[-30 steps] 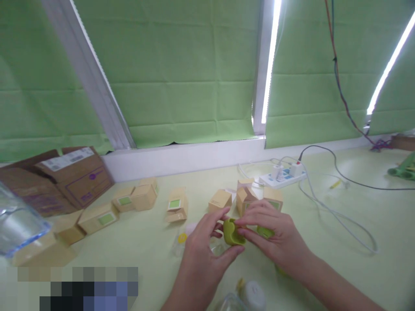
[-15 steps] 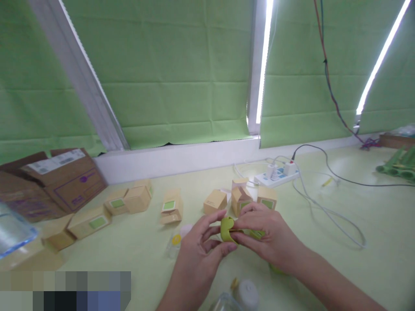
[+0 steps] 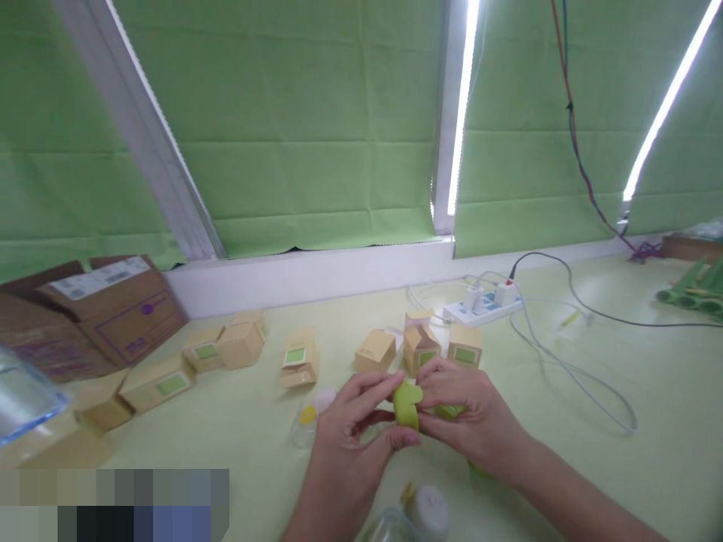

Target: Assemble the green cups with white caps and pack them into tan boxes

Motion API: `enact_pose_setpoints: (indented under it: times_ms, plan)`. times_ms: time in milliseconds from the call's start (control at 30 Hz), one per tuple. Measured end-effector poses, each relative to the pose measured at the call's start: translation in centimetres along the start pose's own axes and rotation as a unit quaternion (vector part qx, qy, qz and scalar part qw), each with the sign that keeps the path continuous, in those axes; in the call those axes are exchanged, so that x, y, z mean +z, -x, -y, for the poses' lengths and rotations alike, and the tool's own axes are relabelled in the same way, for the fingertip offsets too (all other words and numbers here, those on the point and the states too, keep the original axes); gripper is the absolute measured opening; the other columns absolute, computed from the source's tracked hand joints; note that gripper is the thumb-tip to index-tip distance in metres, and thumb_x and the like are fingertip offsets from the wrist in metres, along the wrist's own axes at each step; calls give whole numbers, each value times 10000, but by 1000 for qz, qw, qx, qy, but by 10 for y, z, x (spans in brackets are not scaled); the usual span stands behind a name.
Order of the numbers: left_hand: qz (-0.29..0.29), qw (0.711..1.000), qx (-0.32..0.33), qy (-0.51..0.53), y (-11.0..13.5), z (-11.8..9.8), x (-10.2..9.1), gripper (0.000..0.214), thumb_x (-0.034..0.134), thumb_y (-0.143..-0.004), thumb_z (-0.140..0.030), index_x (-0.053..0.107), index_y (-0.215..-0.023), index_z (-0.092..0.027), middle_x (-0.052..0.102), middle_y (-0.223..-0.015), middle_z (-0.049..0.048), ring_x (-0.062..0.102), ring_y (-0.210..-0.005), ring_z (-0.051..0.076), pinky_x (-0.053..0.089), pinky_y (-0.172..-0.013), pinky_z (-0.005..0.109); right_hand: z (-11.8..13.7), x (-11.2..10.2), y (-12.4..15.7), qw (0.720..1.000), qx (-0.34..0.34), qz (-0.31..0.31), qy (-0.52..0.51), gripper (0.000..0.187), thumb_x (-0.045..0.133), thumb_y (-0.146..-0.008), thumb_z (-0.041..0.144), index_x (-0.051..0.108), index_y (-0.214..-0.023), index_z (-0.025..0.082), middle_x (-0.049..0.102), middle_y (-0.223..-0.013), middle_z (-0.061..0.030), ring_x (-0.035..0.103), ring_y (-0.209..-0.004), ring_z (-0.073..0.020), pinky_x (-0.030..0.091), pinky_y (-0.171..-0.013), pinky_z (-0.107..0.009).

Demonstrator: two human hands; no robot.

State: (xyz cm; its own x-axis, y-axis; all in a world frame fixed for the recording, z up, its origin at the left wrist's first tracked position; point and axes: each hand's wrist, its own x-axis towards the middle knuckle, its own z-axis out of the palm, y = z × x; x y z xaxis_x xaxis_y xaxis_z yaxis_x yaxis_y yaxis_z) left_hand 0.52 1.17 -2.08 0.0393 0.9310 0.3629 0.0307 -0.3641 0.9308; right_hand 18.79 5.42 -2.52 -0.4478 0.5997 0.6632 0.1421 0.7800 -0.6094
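Since half a second ago the green piece (image 3: pixel 407 404) has turned from a flatter, looped pose to stand nearly upright, and it sits slightly further right between the hands. It is one small lime-green part, smooth and soft-looking, with a lobed top edge and a curved body. It is held just above the table (image 3: pixel 649 376), in front of the row of boxes. The left hand (image 3: pixel 350 444) pinches its near side between thumb and fingertips. The right hand (image 3: pixel 468 421) closes on its far side with thumb and forefinger. A second bit of green (image 3: pixel 450 411) shows under the right fingers; whether it belongs to the same part cannot be told. At least eight small tan boxes (image 3: pixel 298 357) with green labels lie scattered across the table, one of them with its flaps open (image 3: pixel 421 342). One brown carton (image 3: pixel 113 309) stands at the left, and one clear container (image 3: pixel 22 391) cuts into the left edge. One power strip (image 3: pixel 483 305) lies behind the boxes, with white and dark cables (image 3: pixel 570 369) trailing to the right. One bottle (image 3: pixel 429 510) with a white cap sits below the hands.
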Motion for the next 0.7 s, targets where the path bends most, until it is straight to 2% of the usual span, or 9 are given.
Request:
enact_pose_setpoints:
  times_ms: [167,267,367,533,700]
  plan:
    - [-7,998,-21,54,2,-3,5,459,832,-678,-112,791,-1066,-355,639,-1122,25,659,-1005,190,618,-754,232,0,0,1,1000,-13,-5,2,121,681,-900,166,746,-804,201,731,-743,-38,648,-789,-201,525,-754,-322]
    - [-23,994,-40,101,2,-5,7,457,855,-669,-121,783,-1071,-327,707,-1090,25,674,-1017,192,615,-787,243,1,2,2,998,-3,-37,48,118,658,-911,175,720,-811,187,733,-759,-52,662,-747,-197,512,-697,-309]
    - [-38,989,-60,128,1,-7,8,415,872,-647,-113,784,-1018,-278,773,-1003,26,701,-992,188,609,-793,233,2,2,3,995,-24,-61,72,99,667,-901,170,699,-809,182,735,-757,-52,653,-698,-184,501,-659,-295]
    - [-42,990,-82,110,0,-7,7,382,870,-647,-129,800,-1007,-239,782,-1045,52,709,-1011,205,610,-811,249,4,-3,-1,995,-64,-6,71,124,656,-923,165,713,-814,182,709,-738,-38,642,-685,-160,487,-644,-261]
    - [-45,990,-76,108,2,-6,8,376,872,-628,-127,819,-978,-253,749,-1074,52,708,-995,213,616,-799,260,4,-3,-2,992,-71,12,107,314,662,-912,156,621,-601,175,569,-613,0,547,-586,-129,391,-540,-241]
